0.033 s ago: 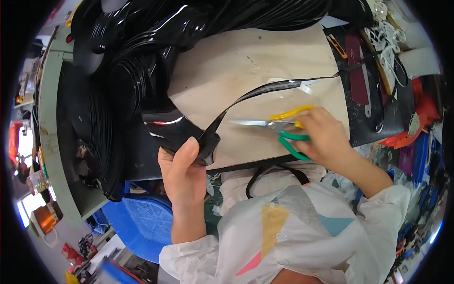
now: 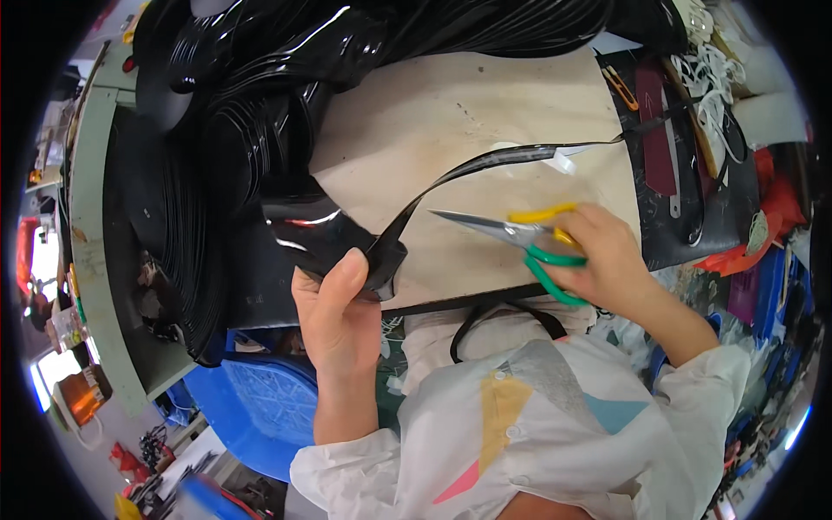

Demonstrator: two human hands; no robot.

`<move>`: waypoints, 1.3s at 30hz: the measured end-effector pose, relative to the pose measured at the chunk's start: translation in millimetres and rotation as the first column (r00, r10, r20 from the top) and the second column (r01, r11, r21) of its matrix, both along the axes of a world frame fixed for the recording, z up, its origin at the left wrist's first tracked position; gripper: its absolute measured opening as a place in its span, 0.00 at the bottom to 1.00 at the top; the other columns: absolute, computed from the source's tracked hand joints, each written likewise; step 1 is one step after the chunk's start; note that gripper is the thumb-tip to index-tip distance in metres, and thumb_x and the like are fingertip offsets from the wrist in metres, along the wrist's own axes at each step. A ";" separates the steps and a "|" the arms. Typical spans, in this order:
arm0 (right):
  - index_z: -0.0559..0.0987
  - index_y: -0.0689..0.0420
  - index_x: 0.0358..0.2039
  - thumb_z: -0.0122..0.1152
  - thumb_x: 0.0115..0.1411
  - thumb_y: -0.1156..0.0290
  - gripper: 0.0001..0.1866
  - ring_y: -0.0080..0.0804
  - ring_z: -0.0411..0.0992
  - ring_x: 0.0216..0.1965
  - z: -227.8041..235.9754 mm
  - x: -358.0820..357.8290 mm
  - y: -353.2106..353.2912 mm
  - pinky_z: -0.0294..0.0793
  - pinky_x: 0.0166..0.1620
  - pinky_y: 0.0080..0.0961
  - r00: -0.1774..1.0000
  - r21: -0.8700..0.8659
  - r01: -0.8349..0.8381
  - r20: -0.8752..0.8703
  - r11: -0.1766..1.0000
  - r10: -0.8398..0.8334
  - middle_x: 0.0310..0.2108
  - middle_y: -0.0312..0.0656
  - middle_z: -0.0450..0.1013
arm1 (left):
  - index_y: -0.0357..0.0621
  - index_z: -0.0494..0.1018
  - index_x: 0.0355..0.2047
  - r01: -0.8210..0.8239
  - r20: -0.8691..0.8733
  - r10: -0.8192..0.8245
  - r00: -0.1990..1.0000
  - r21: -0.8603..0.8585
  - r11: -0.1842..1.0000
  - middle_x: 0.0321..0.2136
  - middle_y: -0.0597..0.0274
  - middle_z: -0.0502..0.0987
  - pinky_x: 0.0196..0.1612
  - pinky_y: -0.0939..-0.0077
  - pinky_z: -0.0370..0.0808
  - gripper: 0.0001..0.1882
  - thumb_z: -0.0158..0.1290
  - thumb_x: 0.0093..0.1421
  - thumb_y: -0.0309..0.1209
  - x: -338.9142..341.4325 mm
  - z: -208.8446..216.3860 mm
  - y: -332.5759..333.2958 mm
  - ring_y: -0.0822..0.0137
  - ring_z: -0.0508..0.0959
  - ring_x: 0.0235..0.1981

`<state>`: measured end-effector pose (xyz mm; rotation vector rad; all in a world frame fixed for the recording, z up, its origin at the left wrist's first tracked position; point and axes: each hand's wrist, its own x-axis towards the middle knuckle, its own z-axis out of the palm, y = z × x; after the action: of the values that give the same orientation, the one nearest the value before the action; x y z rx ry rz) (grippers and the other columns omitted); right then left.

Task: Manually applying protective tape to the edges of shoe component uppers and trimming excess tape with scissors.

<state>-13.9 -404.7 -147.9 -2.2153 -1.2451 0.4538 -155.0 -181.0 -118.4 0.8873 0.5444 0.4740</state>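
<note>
You are pinching the glossy black strip [image 2: 347, 238] in your left hand [image 2: 334, 316], your right hand [image 2: 607, 256] gripping scissors [image 2: 511, 230]; next, judging, blades meeting the strip squarely.

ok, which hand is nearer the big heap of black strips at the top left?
Left. The left hand pinches a glossy black strip right at the lower edge of the heap. The right hand holds scissors farther right, over the bare board.

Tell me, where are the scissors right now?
The scissors sit right of centre in the head view, gripped by the right hand over the pale board, their blades pointing left toward the black strip that the left hand holds.
</note>
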 end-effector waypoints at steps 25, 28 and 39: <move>0.67 0.61 0.19 0.75 0.34 0.51 0.29 0.40 0.65 0.17 -8.4 -26.0 38.5 0.64 0.20 0.29 0.983 0.278 -0.031 -0.167 0.960 0.080 0.17 0.44 0.64 | 0.40 0.72 0.36 -0.120 0.032 0.125 0.992 -0.128 0.985 0.33 0.66 0.75 0.38 0.79 0.70 0.11 0.55 0.51 0.18 10.6 3.8 -11.8 0.76 0.74 0.33; 0.68 0.60 0.19 0.75 0.35 0.54 0.27 0.40 0.65 0.16 -9.9 -25.4 42.5 0.64 0.20 0.29 0.992 0.236 -0.050 -0.098 0.971 0.075 0.16 0.43 0.64 | 0.37 0.68 0.43 0.007 -0.264 0.052 0.963 0.219 0.976 0.37 0.65 0.73 0.40 0.76 0.71 0.23 0.61 0.46 0.24 -16.4 24.5 0.1 0.71 0.73 0.36; 0.74 0.61 0.29 0.74 0.35 0.55 0.27 0.40 0.69 0.26 -3.6 -17.0 47.2 0.69 0.27 0.32 0.997 0.130 -0.066 0.041 0.989 0.062 0.25 0.44 0.68 | 0.40 0.75 0.31 0.478 0.021 0.579 0.815 0.539 -0.693 0.31 0.52 0.76 0.42 0.62 0.66 0.13 0.55 0.55 0.38 -66.2 32.4 305.4 0.53 0.74 0.36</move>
<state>-30.9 -357.4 -151.5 -2.0872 -1.3296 0.3473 -221.2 124.4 -86.1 3.4903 0.5521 0.9621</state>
